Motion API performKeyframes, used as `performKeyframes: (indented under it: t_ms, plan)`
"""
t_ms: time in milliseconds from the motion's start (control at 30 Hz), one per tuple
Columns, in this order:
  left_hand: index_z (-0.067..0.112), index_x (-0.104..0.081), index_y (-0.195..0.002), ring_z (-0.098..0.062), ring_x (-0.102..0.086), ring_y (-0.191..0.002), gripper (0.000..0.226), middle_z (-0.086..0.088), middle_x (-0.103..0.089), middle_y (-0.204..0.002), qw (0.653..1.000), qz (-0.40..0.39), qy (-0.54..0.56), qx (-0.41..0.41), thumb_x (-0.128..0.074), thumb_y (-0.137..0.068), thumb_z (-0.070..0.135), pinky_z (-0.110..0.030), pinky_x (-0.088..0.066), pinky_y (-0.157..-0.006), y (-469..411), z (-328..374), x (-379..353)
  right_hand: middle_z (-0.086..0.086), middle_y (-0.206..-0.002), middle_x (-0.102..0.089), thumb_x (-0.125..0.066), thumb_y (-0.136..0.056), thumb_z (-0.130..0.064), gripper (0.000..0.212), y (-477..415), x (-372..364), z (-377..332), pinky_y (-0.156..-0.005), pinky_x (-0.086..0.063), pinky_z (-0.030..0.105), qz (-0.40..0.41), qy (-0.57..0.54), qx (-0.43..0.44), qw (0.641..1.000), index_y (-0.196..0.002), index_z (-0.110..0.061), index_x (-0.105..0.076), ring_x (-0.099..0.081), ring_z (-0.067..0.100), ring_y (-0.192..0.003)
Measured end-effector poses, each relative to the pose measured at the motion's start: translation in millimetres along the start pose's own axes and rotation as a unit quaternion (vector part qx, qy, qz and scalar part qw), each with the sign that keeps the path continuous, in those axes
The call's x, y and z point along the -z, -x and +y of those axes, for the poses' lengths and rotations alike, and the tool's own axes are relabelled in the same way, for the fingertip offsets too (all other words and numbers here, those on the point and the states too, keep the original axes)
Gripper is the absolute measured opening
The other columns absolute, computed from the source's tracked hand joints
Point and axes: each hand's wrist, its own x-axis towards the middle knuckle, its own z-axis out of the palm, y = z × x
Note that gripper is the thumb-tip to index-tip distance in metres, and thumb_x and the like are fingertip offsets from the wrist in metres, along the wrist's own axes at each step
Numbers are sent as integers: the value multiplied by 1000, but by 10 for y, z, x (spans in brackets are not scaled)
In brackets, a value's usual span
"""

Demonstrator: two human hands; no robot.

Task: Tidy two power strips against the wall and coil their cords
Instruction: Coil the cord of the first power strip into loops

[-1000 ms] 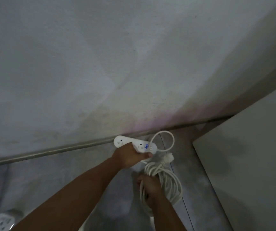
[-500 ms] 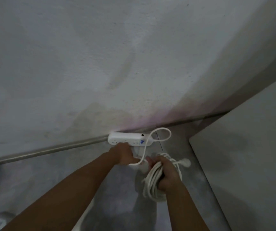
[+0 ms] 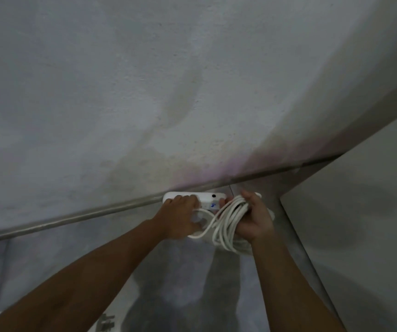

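There, power strip [image 3: 204, 200] between hands.

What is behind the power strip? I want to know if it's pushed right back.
Directly behind the power strip runs the metal strip at the foot of the wall. The left hand covers its near side, so any gap is hidden.

The scene is dim and flat, with soft grain throughout. A dark shadow lies on the floor [image 3: 180, 271] below the left hand [image 3: 180, 219]. A faint pink tint stains the wall [image 3: 144, 92] above the right hand [image 3: 255, 219]. Straight lines bow toward the edges.
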Motion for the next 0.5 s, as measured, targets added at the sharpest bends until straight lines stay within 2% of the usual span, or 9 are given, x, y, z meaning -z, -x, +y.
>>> performKeyframes:
  t_ms: [67, 133, 200, 267, 367, 500]
  plan:
    - [35, -38, -131, -25, -59, -111, 48, -4, -62, -123, 996, 3, 81, 25, -51, -87, 50, -35, -45, -94, -15, -16, 10, 6, -68, -56, -70, -66, -21, 22, -17, 7, -20, -89, -50, 44, -9, 19, -1, 1000, -70, -6, -54, -60, 23, -70]
    - [31, -33, -143, -27, -53, -124, 46, -8, -53, -139, 998, -8, 44, 34, -37, -98, 39, -36, -41, -104, -104, -9, 47, 3, -59, -54, -70, -70, -28, 24, -4, 26, -31, -71, -55, 35, -25, 37, -4, 999, -69, -9, -56, -58, 18, -56]
    - [22, -35, -146, -26, -47, -130, 46, -7, -45, -147, 998, -16, 13, 53, -33, -101, 31, -34, -37, -106, -203, 41, 125, -1, -48, -50, -67, -76, -33, 25, 57, 99, -65, -55, -49, 24, -51, 39, -4, 998, -67, -14, -54, -51, 13, -43]
    - [30, -44, -139, -24, -49, -129, 44, -2, -50, -143, 998, -10, 1, 61, -42, -96, 38, -32, -38, -103, -279, 63, 194, -3, -45, -46, -59, -83, -38, 29, 168, 242, -83, -48, -45, 22, -112, 22, -27, 993, -69, -13, -57, -44, 10, -38]
    - [34, -52, -131, -25, -53, -123, 43, -1, -56, -135, 995, -7, -61, 81, -50, -90, 46, -36, -43, -98, -319, 122, 154, -7, -49, -36, -40, -90, -41, 41, 327, 456, -19, -51, -41, 25, -252, -11, -69, 965, -77, -6, -58, -34, 8, -41]
    - [26, -48, -137, -22, -49, -127, 44, -5, -52, -138, 993, 41, -65, 92, -45, -95, 40, -33, -40, -99, -268, 187, -49, -5, -49, -36, -43, -89, -30, 28, 338, 493, 124, -53, -33, 25, -329, 15, -57, 943, -84, -5, -54, -34, 9, -42]
